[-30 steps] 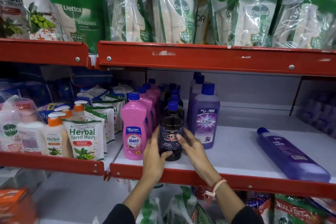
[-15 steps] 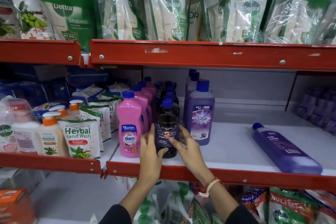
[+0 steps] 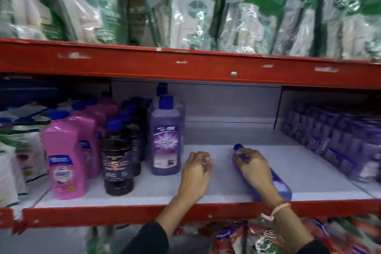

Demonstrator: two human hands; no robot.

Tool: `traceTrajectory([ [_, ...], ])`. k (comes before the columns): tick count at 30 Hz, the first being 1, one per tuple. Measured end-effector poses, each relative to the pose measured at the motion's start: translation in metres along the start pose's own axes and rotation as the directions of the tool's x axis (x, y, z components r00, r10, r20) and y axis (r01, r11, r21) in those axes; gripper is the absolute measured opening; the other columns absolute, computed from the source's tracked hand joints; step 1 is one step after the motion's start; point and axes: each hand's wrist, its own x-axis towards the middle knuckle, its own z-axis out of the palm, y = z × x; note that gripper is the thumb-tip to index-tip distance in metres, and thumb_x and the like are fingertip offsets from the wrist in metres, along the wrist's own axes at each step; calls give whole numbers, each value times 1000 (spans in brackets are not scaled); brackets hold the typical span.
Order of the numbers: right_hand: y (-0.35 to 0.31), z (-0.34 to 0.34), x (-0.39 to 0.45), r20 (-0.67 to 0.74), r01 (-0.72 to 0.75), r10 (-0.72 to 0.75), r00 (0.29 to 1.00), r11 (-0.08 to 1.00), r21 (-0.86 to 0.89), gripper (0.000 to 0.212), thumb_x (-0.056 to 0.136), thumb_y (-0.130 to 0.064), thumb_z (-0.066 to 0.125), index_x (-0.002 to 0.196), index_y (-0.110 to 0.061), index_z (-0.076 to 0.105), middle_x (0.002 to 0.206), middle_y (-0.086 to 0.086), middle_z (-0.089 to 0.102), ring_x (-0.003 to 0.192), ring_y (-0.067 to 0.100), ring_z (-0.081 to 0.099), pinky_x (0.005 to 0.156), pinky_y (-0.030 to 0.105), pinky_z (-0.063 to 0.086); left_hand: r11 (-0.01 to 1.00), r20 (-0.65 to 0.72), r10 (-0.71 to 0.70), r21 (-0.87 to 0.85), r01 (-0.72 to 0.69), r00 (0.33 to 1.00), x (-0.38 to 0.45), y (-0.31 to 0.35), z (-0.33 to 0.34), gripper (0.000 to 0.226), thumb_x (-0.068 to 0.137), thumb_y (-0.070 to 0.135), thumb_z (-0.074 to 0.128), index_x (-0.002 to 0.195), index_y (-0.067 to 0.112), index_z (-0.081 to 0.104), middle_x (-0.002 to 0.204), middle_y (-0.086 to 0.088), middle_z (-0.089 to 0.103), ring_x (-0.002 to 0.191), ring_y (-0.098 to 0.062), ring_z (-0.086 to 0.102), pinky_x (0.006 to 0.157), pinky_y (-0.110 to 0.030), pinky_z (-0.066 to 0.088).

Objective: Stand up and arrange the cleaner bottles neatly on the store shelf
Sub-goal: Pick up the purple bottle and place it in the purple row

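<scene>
A red-edged store shelf (image 3: 107, 215) with a pale board fills the view, and above it a second red rail (image 3: 185, 68) carries a row of green and white refill pouches (image 3: 191, 12), all blurred. Far to the right, past a divider, a block of purple packs (image 3: 334, 134) sits on the neighbouring board. On the left half of the shelf the cleaner bottles stand upright in rows running from near to far: a pink bottle (image 3: 66, 161) nearest the left, a dark bottle (image 3: 118, 161) just to its right, then a purple bottle (image 3: 166, 138) with a blue cap, each with more of its kind behind it. Further left are white pouches (image 3: 22, 150), too smeared to read.

The right half of the board is mostly bare, apart from one purple bottle lying on its side (image 3: 280, 185), cap pointing far and base near the front edge. The right hand (image 3: 254, 169) rests on top of it, fingers curled around its neck end in a grip. The left hand (image 3: 195, 173) sits on the board between the standing purple bottle and the lying one, fingers loosely bent, holding nothing.
</scene>
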Motion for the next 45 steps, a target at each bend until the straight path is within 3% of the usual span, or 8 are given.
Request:
traceTrajectory([
  [5,54,-31,43,176,-183,235,956,946,-267,41,96,-36,51,126,-10,60,131,17,61,125,32,54,102,37,40,979,139,-158,153,136,978,25,23,66,30,96,30,44,117,14,58,119,-11,62,105,-29,61,89,-34,47],
  [9,75,-31,60,285,-316,294,912,948,36,37,95,-32,56,103,1,71,108,24,72,100,37,68,83,37,50,944,224,-311,185,273,924,40,36,100,40,97,39,39,114,9,59,117,-17,68,108,-35,62,90,-37,51],
  [16,81,-24,58,279,-424,329,902,797,431,56,78,-21,79,127,0,58,110,22,70,75,27,68,58,27,54,910,182,-399,202,363,899,39,50,112,54,96,49,33,110,7,65,116,-16,68,108,-34,61,91,-37,48],
  [24,17,-18,23,108,-137,85,991,603,786,70,56,-19,91,121,-22,65,108,2,73,76,22,75,61,30,61,905,24,-199,-379,193,980,18,44,38,35,89,48,53,121,34,59,107,-5,70,87,-18,70,82,-41,60],
  [29,-44,6,-12,42,42,-141,989,547,836,74,50,-33,87,120,-35,63,111,-13,72,93,7,73,65,22,62,936,-198,-24,-349,-48,980,-2,13,-39,38,82,51,55,112,69,41,112,6,61,88,-2,68,73,-21,60],
  [36,-89,59,-37,12,140,-303,953,476,869,71,52,-18,89,114,-41,61,110,-22,71,101,0,68,70,17,59,967,-341,26,-229,-110,940,-28,-33,-97,54,86,38,53,139,34,42,120,-3,56,103,-5,62,86,-37,59],
  [42,-89,76,-42,29,146,-323,946,503,852,71,58,-20,88,119,-41,60,115,-20,70,107,2,66,75,18,60,978,-388,9,-187,-89,921,-39,-45,-98,52,86,40,50,137,32,41,110,15,47,103,11,52,81,-7,50],
  [45,-86,83,-51,-32,180,-261,965,566,805,63,60,-32,86,118,-39,60,114,-17,65,105,-3,64,76,16,59,969,-402,-34,-237,-69,915,-38,-45,-100,42,89,40,46,128,25,54,108,18,50,103,6,55,87,-20,52],
])
